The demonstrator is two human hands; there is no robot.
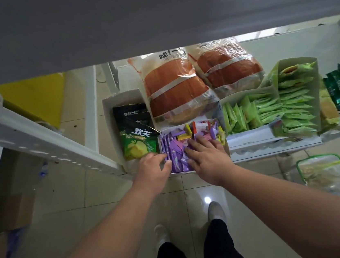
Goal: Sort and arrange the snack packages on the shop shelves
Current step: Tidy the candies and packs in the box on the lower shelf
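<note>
Snack packets (177, 149), purple, stand in a white box (204, 122) at the shelf's front edge. Left hand (152, 167) pinches the front packets; right hand (206, 156) presses flat, fingers spread. Risk: pushing could tip the overhanging box off.
</note>
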